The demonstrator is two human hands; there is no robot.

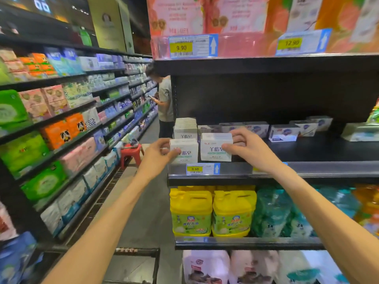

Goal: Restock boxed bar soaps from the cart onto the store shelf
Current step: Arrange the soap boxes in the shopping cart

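Soap boxes (216, 147) (羊脂皂), 8.90 tag (203, 169)

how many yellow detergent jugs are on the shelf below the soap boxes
2 yellow jugs show clearly: the left jug and the right jug, side by side under the soap shelf. Yellow tops behind suggest more, mostly hidden.

A narrow store aisle with a grey floor (147, 212) runs between two dark metal shelving units, the left shelving (61, 111) packed with green, orange, pink and blue packs and receding toward the back. The right shelving (266, 66) carries yellow price tags (181, 47) on its edges (blue arrows beside them), yellow jugs (191, 214) and green pouches (272, 214) on a lower level. Farther down stand a red plastic stool (131, 153) and a person in a grey shirt (165, 99); the ceiling area is dim.
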